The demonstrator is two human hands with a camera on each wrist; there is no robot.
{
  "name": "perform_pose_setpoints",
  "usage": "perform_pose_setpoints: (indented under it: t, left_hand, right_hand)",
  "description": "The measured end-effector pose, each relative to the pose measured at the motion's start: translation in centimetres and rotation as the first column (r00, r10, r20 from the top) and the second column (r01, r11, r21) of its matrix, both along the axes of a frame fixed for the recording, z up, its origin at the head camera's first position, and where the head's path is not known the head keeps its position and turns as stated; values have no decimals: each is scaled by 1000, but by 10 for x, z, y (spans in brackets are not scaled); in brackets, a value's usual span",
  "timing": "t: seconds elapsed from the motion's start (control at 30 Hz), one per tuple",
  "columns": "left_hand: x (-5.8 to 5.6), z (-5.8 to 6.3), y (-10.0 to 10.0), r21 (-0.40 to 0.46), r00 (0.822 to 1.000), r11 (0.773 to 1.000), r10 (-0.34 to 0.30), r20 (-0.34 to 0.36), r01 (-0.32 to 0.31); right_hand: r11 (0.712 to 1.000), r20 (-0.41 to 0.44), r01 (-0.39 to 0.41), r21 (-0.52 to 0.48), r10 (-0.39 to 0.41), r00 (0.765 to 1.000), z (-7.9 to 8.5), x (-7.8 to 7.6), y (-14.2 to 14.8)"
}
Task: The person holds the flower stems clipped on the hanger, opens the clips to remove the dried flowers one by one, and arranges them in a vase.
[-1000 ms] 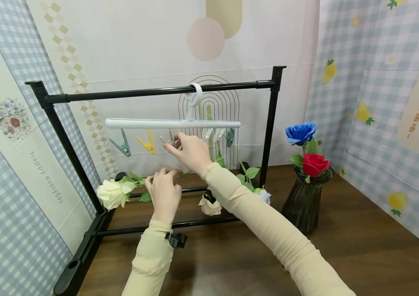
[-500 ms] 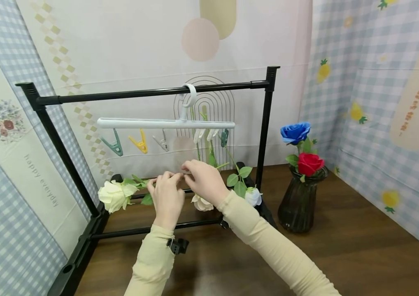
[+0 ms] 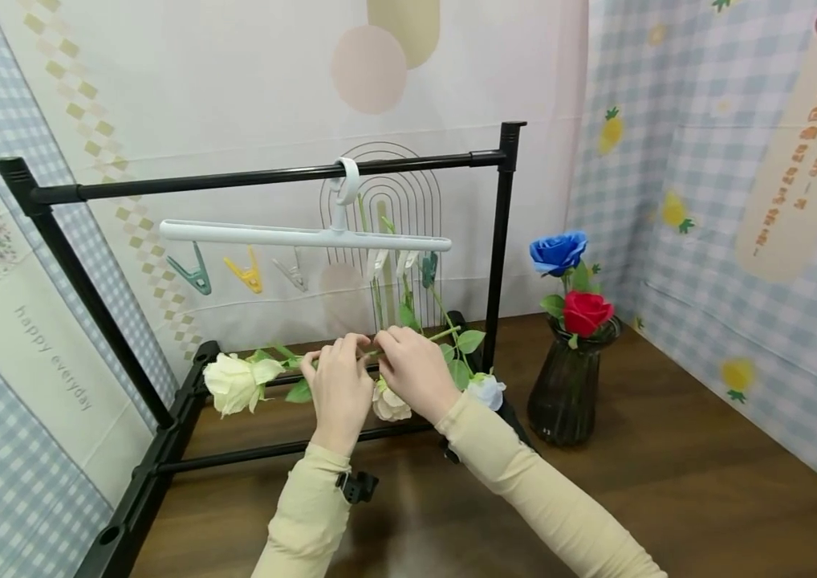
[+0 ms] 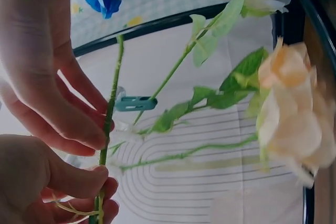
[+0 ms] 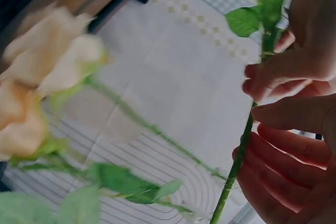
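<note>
Cream rose [image 3: 238, 387] held sideways below the hanger [image 3: 249, 233]

Farthest left on the hanger, at ten o'clock from the left hand [image 3: 339, 393], hangs a green clip [image 3: 192, 270]; a yellow clip [image 3: 245, 271] and a grey clip [image 3: 293, 271] follow toward eleven. Under them, at nine o'clock from the same hand, is the cream rose's bloom: full and ruffled, its broad, pale yellowish-white petals layered and facing outward. Green leaves [image 3: 299, 392] sit just behind it. Next comes the left hand, thumb and fingers pinching the stem [image 4: 118, 59], which is slim, green and slightly knobbly. The right hand [image 3: 417, 369] is just beside it, between two and three o'clock, also pinching the stem between thumb and fingers. The bare end sticks out past this hand toward two o'clock.

At twelve o'clock from the right hand, two white clips [image 3: 391, 263] and a dark green clip [image 3: 429, 270] hang close together. Peach roses [image 4: 296, 129] dangle below; in the head view the right hand partly covers them, toward seven o'clock. A pale rose [image 3: 486, 391] hangs between three and four. Well apart at three, a dark vase [image 3: 563, 401] on the counter [image 3: 640, 457] holds a blue rose [image 3: 558, 251] and a red rose [image 3: 587, 313].
</note>
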State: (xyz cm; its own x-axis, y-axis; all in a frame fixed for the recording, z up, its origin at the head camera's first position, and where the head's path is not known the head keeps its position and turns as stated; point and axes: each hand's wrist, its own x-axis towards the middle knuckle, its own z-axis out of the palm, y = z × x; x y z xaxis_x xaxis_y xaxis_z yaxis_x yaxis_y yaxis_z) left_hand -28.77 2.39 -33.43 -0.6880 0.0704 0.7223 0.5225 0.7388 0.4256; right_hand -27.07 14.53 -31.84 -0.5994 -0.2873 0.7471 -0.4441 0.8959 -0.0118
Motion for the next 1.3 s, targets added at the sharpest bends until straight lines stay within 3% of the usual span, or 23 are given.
perform_pose_setpoints:
  t: [0.27,0.43,0.57,0.67,0.73,0.9,0.97,1.03,1.13,1.2,1.3]
  left_hand:
    - [7,-2,18,10,998,998,-54,-18,54]
    - [13,-1,30,3,994,995,-100,-48,101]
    - [15,0,38,13,975,984,-174,-136,178]
    - [18,0,45,33,938,965,-243,-249,259]
    - [20,-1,49,49,896,947,-283,-342,318]
    - [25,-7,61,31,751,888,-368,-549,458]
    - [27,-12,66,-5,696,861,-414,-587,508]
    - [28,-19,72,-50,652,838,-459,-604,544]
    - [30,-31,81,-107,621,816,-511,-594,569]
    - [32,-40,87,-132,627,812,-531,-570,568]
    - [34,-48,96,-156,655,811,-554,-513,564]
  right_hand:
    - [986,-168,86,145,-61,984,-15,0,19]
    - [971,-262,135,199,-79,962,-9,6,33]
    - [964,-320,161,210,-88,943,-1,10,46]
    - [968,-344,170,183,-99,934,5,13,57]
    - [971,-351,176,161,-111,930,7,14,64]
    - [975,-354,188,122,-134,926,10,15,78]
    - [976,-355,192,105,-143,924,11,16,82]
    - [977,-354,194,87,-152,923,11,17,85]
    - [980,-350,188,61,-155,924,11,21,89]
    - [982,-343,181,52,-153,927,11,23,92]
    - [983,-335,182,36,-159,929,14,26,96]
